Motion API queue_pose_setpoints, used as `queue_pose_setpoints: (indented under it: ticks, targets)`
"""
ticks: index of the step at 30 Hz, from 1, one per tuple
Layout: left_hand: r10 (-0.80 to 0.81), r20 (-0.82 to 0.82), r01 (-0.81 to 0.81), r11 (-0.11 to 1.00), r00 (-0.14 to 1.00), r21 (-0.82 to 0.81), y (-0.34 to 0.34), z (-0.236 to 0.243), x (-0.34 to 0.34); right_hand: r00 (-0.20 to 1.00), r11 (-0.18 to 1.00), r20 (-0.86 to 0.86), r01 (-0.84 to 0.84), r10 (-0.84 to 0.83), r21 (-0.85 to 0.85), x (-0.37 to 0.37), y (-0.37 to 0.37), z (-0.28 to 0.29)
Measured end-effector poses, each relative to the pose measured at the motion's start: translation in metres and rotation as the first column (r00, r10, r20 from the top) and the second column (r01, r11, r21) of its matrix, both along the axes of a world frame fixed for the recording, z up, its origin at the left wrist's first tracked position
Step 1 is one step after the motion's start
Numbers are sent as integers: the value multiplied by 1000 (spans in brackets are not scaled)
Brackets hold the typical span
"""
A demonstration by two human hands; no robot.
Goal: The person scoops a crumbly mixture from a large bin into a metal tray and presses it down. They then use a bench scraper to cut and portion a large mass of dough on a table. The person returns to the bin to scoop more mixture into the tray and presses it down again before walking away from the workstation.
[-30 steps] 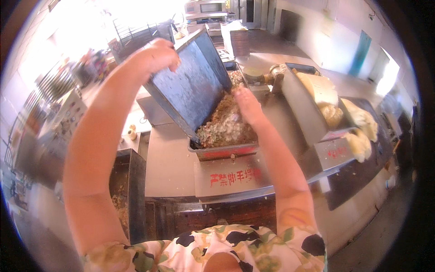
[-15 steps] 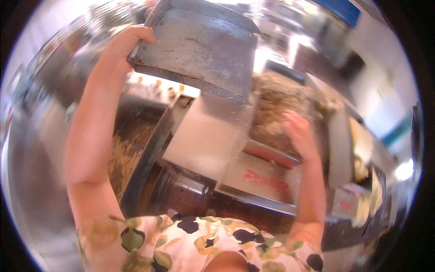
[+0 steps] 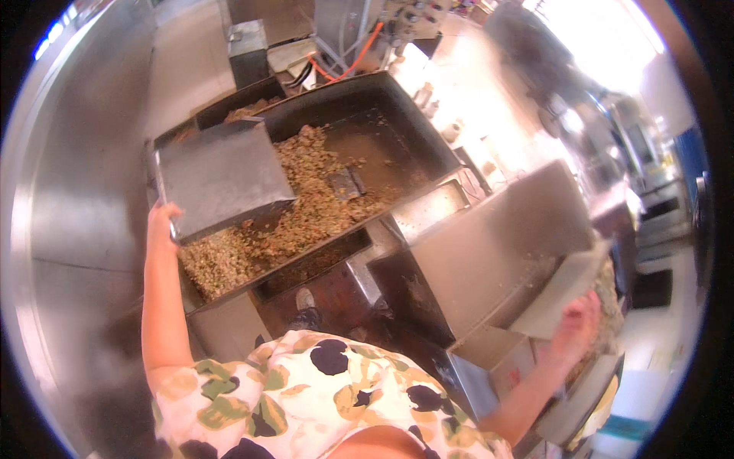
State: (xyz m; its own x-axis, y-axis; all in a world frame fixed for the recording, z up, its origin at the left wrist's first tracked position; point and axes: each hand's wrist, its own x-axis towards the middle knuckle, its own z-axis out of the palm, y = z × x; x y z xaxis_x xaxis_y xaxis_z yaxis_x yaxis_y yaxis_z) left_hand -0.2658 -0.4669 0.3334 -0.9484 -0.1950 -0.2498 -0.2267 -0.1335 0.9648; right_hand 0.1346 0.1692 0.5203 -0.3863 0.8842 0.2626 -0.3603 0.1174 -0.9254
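My left hand is closed on the edge of a rectangular metal pan, held over the left part of a large dark trough. A chunky, multicoloured crumbly mixture lies in the trough, partly hidden by the pan, with a small dark metal piece on it. Off to the right, my right hand is at a metal container with more mixture along its side. The hand is blurred, so whether it grips anything is unclear.
A stainless surface runs down the left. Behind the trough are a metal box, an orange hose and several small items on a pale counter. A broad steel panel stands right of centre. My foot shows on the floor below.
The view has swung left and down. The pan in my left hand has moved from raised above the filled tray to low over the trough. My right hand now appears farther right.
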Motion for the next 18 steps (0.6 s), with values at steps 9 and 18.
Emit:
queue_pose_setpoints:
  ticks: [9, 18]
  targets:
    - [180, 134, -126, 934, 975, -334, 37, -29, 120, 434, 764, 668, -554, 605, -331, -246, -21, -178]
    - [195, 172, -123, 925, 966, -359, 39, -31, 125, -196, 687, 975, -723, -103, -73, -405, -63, -357]
